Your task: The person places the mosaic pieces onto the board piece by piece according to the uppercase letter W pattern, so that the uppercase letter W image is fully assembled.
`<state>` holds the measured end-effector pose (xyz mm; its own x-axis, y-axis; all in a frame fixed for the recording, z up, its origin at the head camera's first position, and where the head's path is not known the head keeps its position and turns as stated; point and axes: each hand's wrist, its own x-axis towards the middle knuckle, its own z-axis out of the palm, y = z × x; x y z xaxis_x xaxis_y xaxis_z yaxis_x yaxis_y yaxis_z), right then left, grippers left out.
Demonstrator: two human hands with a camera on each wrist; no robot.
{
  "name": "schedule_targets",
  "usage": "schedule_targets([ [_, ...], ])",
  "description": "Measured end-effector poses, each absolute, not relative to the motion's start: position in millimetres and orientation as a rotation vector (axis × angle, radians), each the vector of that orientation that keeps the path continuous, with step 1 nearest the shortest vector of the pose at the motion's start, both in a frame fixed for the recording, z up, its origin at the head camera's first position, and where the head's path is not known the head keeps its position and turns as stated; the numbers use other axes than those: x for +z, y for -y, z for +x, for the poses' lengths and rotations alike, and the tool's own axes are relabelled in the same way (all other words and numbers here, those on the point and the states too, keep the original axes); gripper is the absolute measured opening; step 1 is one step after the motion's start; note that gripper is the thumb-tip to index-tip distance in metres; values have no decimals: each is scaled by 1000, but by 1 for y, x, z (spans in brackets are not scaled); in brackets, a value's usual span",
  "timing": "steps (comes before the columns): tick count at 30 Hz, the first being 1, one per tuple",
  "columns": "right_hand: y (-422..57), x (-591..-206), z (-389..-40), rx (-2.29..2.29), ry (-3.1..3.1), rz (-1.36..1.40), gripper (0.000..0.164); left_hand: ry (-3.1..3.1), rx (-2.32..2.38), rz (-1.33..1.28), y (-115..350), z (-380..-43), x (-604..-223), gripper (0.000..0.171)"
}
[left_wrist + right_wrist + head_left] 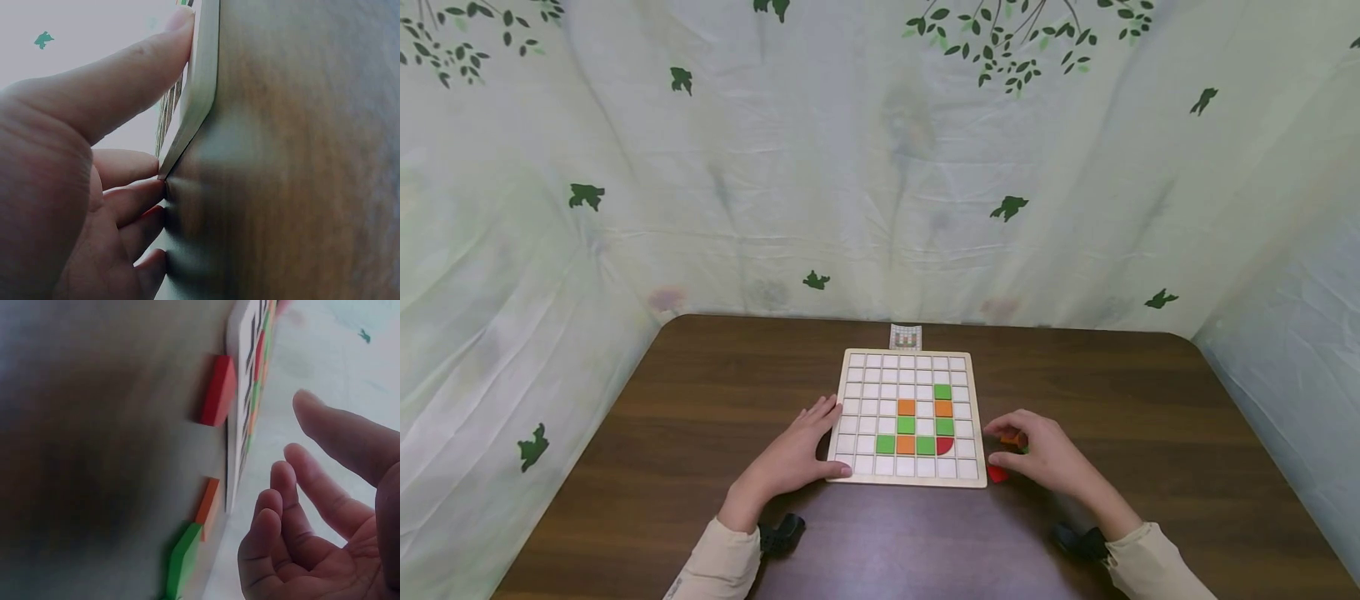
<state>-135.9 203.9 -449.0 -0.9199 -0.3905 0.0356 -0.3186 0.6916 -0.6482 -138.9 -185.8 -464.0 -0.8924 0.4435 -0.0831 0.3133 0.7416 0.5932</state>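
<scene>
A square wooden grid board (906,480) lies on the table, with several green squares (886,443), three orange squares (906,407) and a red quarter-round tile (943,446) in its cells. Along the board's left edge rests my left hand (792,454), its thumb on the front left corner and its other fingers against the side. My right hand (1037,450) hovers just right of the board, fingers loosely bent, thumb apart and nothing between them. Below it are a loose red tile (219,390) beside the board's edge, an orange tile (209,503) and a green tile (184,559).
A small printed card (906,337) with a coloured grid pattern lies behind the board at the table's back edge. The brown wooden table (737,367) extends to both sides. A pale curtain (850,167) with leaf prints hangs around it.
</scene>
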Motion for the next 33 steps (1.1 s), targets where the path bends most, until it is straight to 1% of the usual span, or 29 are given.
schedule_targets([
  [8,-211,-456,-126,-940,-2752,-635,33,-2717,869,604,186,-139,-463,95],
  [14,-210,-458,-122,-867,-2723,-617,33,-2711,878,607,186,-138,-464,95],
  [33,-203,-454,-121,-770,-2755,-660,22,-2721,860,579,185,-138,-464,96],
])
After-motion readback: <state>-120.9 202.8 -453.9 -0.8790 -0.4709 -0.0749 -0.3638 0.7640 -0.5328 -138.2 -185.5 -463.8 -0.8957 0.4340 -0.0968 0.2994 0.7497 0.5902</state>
